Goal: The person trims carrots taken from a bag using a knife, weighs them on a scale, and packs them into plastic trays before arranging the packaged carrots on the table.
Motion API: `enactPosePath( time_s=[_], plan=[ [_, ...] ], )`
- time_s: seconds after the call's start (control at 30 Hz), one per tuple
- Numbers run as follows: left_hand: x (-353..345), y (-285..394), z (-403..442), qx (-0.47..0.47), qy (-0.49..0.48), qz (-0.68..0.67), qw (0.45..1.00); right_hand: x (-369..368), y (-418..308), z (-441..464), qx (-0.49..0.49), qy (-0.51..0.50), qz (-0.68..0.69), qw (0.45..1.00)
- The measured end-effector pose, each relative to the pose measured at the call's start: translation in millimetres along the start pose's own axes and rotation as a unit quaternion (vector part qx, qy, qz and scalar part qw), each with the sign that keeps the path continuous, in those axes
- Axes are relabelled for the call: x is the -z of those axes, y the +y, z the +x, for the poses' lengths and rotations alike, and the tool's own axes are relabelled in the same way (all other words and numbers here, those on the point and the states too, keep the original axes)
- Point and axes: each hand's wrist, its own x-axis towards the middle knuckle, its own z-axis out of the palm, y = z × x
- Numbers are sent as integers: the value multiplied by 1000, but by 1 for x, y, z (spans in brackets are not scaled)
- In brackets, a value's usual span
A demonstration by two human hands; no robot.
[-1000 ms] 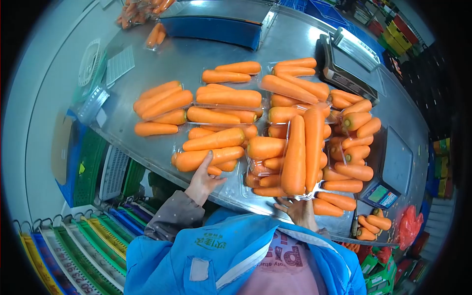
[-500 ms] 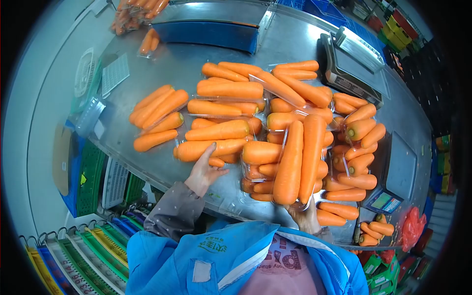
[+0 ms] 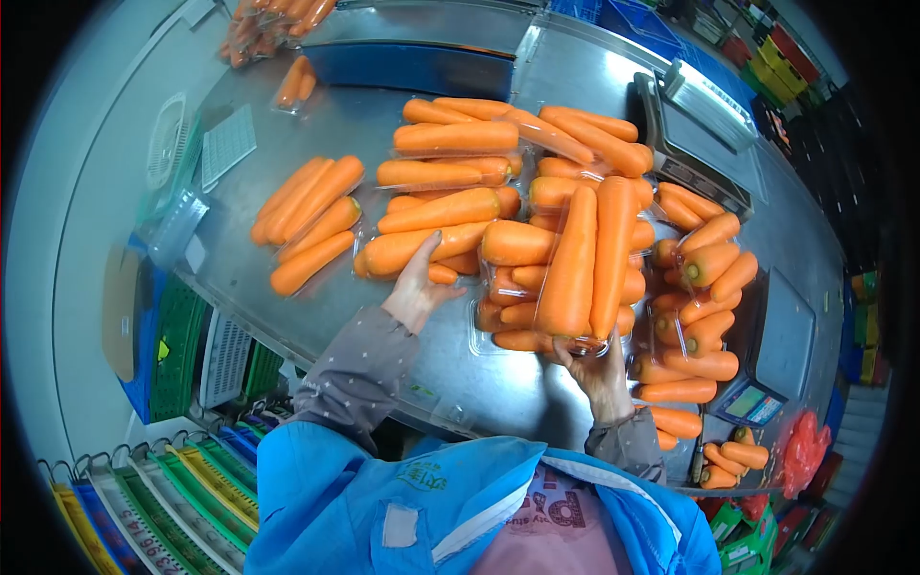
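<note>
Clear plastic trays of large orange carrots lie grouped and stacked across a metal table. My left hand has its fingers apart, the thumb resting against a carrot at the near side of the middle group. At the near end of an upper clear tray holding two long carrots, my right hand grips the edge; some of its fingers are hidden below. Under that tray sit more carrot trays. Another group of trayed carrots lies right of my right hand.
Left on the table are more carrots. Scales stand at the back right, and another scale with a display at the right edge. A blue panel crosses the back. Small carrots and a red bag lie near right.
Both hands have moved forward, away from my body. The middle carrot trays and the upper two-carrot tray have shifted toward the far side with them.
</note>
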Motion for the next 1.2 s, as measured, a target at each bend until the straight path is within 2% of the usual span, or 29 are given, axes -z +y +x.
enactPosePath(
  time_s=[0.07, 0.1, 0.13, 0.2, 0.23, 0.27, 0.3, 0.37, 0.43, 0.47, 0.5, 0.6, 0.63, 0.67, 0.73, 0.77, 0.8, 0.83, 0.93, 1.0, 1.13, 1.2],
  plan=[
    [-4, 7, -3, -14, -57, 28, 998, 4, -3, 13, 15, -11, -5, 1000],
    [26, -11, 9, -237, -200, 258, 915, 6, -2, 17, 40, -13, -61, 997],
    [7, -7, -12, -201, -155, 240, 937, 11, -6, 23, 0, 9, -10, 1000],
    [19, -10, 5, -105, -63, 245, 962, 22, -9, 27, -2, -51, -77, 996],
    [30, -8, -4, -116, -53, 234, 964, 26, -9, 25, -17, -61, -78, 995],
    [40, -8, -14, -64, -11, 102, 993, 28, -9, 25, -28, -71, -76, 994],
    [52, -8, -24, -8, 27, -30, 999, 22, -1, 18, 21, -59, -94, 994],
    [116, 8, -17, -92, -15, -30, 995, 29, -5, 11, -6, -54, -115, 992],
    [170, 51, -13, -143, -25, -123, 982, 36, -7, 3, -19, -32, -181, 983],
    [179, 70, -13, -190, 34, -110, 975, 37, -7, 2, -17, -30, -179, 983],
    [161, 88, -36, -235, 94, -94, 963, 40, -5, -1, -11, -7, -208, 978],
    [91, 130, -84, -209, 90, -96, 969, 32, 4, -8, 1, 38, -238, 971],
    [111, 130, -65, -345, -13, 112, 932, 27, 8, -10, 2, 58, -245, 968],
    [138, 134, -47, -455, -131, 306, 826, 25, 10, -10, 4, 45, -249, 967],
    [134, 151, -40, -431, -107, 420, 791, 21, 15, -8, 13, 26, -251, 968],
    [138, 171, -26, -322, -60, 221, 919, 13, 16, -12, 21, 11, -247, 969],
    [140, 189, -12, -183, 11, 19, 983, 7, 15, -15, 28, -6, -245, 969],
    [134, 196, -7, -172, 25, 16, 985, 9, 15, -13, 25, 19, -227, 973],
    [117, 215, 1, -163, 29, -17, 986, 9, 12, -10, 18, 0, -225, 974],
    [104, 226, 10, -176, 82, -25, 981, 10, 10, -7, 18, 6, -223, 975],
    [114, 263, 49, -202, 53, 11, 978, 3, 6, -12, -5, 14, -261, 965],
    [120, 279, 68, -159, 50, -80, 983, 6, 4, -17, 9, 42, -254, 966]
  ],
)
